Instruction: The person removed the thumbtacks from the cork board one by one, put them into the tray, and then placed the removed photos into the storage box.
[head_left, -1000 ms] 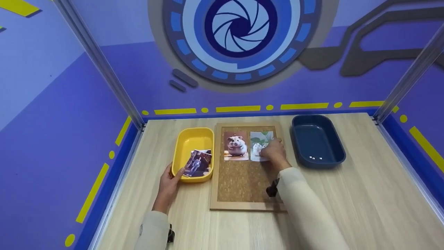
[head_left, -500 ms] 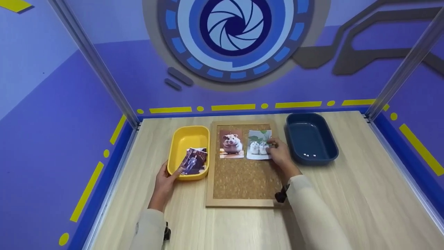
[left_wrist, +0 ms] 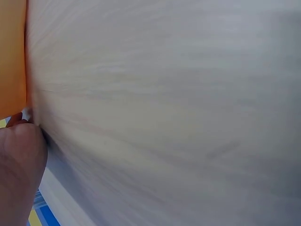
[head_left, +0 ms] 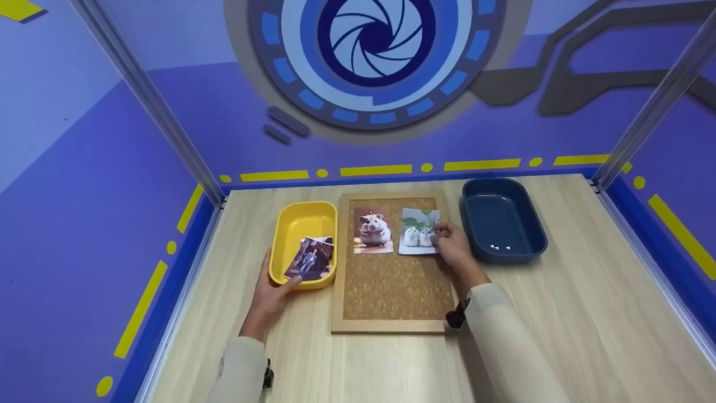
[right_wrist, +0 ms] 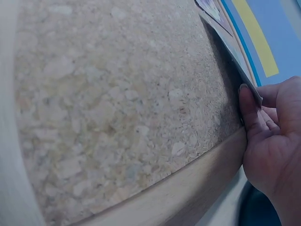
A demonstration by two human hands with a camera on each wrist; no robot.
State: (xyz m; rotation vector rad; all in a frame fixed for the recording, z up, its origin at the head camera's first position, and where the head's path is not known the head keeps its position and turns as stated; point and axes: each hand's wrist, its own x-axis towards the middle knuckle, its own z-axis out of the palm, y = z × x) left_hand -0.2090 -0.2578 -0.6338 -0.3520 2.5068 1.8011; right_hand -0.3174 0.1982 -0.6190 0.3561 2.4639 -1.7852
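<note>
My left hand [head_left: 267,299] grips the near left corner of a yellow tray [head_left: 296,221], its thumb over the rim. In that tray lie several photos [head_left: 310,260], overlapping. A framed corkboard [head_left: 397,291] lies flat to the tray's right. On its upper half sit a photo of one hamster [head_left: 373,232] and, beside it, a photo of white hamsters under green leaves [head_left: 415,235]. My right hand [head_left: 456,249] pinches the latter's right edge; in the right wrist view that photo [right_wrist: 233,54] stands slightly off the cork at this edge.
A dark blue tray [head_left: 498,224] stands right of the board, with a few small shiny bits [head_left: 500,247] near its front end. Pale wooden table [head_left: 391,364] surrounds everything. A purple-blue wall [head_left: 184,112] with yellow marks encloses the back and sides.
My right hand has drawn back from over the white hamsters' photo to its right edge, uncovering more of it. The left hand stays at the yellow tray. The head view has shifted slightly.
</note>
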